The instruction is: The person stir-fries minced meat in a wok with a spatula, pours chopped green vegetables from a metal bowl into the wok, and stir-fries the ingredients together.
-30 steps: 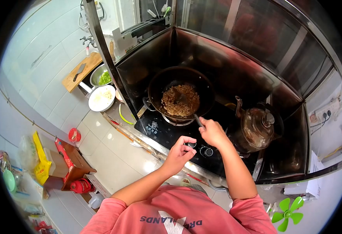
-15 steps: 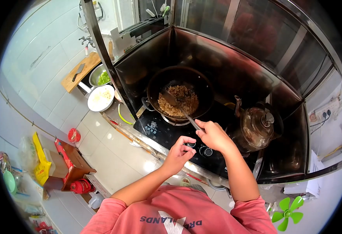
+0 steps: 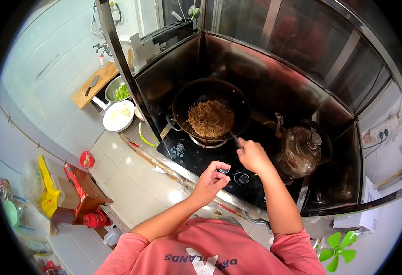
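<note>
My right hand is wrapped round the handle of a spatula, just outside the near right rim of a dark wok. The spatula's blade reaches into the browned, crumbly food in the wok and is hard to make out there. My left hand hovers by the stove's front edge, fingers curled and apart from the thumb, with nothing in it. Beside its fingertips are the stove knobs. The wok sits on the left burner of the black glass stove.
A glass-like kettle stands on the right burner. To the left are a white pan with pale food, a bowl of chopped greens, and a cutting board with a knife. Metal splash panels enclose the stove.
My right hand has moved slightly right and down with the spatula. The blade has shifted from the food's left side toward its right. My left hand stays put.
</note>
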Action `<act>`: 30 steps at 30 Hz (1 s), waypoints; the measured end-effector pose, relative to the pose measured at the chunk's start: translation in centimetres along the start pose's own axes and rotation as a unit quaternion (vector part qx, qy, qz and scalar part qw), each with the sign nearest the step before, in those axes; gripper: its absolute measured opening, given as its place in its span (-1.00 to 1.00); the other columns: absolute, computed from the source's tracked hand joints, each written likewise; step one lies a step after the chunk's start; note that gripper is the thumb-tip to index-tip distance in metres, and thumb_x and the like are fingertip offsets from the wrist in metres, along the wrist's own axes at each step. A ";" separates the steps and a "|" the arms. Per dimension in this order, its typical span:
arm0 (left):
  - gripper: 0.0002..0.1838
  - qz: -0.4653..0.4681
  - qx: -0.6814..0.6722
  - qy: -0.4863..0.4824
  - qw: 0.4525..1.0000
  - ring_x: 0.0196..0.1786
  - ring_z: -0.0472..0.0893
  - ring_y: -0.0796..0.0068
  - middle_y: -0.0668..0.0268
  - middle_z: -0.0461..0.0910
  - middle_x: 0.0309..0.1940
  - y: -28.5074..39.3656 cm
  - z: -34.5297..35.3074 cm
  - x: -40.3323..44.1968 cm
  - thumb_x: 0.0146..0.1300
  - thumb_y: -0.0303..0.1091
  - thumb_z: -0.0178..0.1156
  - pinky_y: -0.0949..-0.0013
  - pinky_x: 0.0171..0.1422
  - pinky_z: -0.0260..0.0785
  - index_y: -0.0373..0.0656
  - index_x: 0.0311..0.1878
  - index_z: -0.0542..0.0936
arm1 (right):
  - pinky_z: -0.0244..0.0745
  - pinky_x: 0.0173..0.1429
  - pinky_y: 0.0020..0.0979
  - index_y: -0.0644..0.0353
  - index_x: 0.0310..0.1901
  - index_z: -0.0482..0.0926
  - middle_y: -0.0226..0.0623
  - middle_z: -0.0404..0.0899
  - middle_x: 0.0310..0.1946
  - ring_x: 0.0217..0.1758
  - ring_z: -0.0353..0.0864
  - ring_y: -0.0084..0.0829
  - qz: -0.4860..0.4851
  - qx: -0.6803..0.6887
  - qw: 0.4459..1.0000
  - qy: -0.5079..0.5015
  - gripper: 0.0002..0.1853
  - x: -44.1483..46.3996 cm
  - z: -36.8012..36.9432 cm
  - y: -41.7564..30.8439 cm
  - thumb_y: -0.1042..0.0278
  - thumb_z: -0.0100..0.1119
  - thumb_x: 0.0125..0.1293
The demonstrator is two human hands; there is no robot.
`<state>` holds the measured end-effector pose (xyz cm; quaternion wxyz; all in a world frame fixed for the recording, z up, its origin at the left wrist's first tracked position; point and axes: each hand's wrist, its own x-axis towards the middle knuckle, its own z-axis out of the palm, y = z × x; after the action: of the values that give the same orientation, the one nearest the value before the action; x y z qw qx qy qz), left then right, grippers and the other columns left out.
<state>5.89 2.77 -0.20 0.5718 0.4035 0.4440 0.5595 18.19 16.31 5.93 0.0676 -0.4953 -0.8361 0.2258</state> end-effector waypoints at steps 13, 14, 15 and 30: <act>-0.63 -0.009 0.007 -0.010 1.000 -0.11 0.48 0.63 0.36 0.45 -0.19 0.5 0.4 0.0 0.23 -0.55 0.08 0.53 0.00 0.34 -0.18 0.11 0.34 | 0.52 0.00 -0.13 0.19 0.02 0.55 0.07 0.60 -0.25 -0.12 0.60 -0.01 -0.015 -0.098 0.995 0.006 -0.64 -0.5 -2.7 -0.8 0.45 0.06 0.15; -0.63 -0.009 0.007 -0.009 1.000 -0.11 0.48 0.63 0.36 0.45 -0.19 0.3 0.3 0.1 0.23 -0.55 0.08 0.53 0.00 0.34 -0.18 0.11 0.34 | 0.52 -0.01 -0.13 0.10 0.01 0.57 0.04 0.61 -0.24 -0.11 0.60 -0.02 -0.002 -0.106 0.994 0.008 -0.65 -0.7 -3.6 -0.8 0.46 0.05 0.15; -0.63 0.006 0.011 -0.005 1.000 -0.11 0.48 0.63 0.35 0.45 -0.18 -0.1 0.1 0.4 0.24 -0.55 0.08 0.54 0.00 0.34 -0.19 0.13 0.34 | 0.52 -0.02 -0.13 0.07 -0.06 0.61 0.01 0.62 -0.25 -0.13 0.61 -0.03 -0.010 -0.109 0.994 0.022 -0.68 -1.0 -4.4 -0.7 0.48 0.06 0.14; -0.62 0.062 0.039 0.040 0.996 -0.18 0.45 0.71 0.34 0.46 -0.20 1.9 -0.1 0.0 0.26 -0.53 0.10 0.63 -0.10 0.31 -0.21 0.14 0.34 | 0.47 0.07 -0.16 0.15 -0.09 0.64 -0.01 0.61 -0.17 -0.03 0.58 -0.05 -0.049 -0.113 0.992 -0.021 -0.66 2.9 -4.7 -1.5 0.51 0.11 0.04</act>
<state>5.24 2.82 1.56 0.5015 0.4300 0.4622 0.5916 17.09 19.66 10.49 0.0040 -0.4532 -0.8809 0.1365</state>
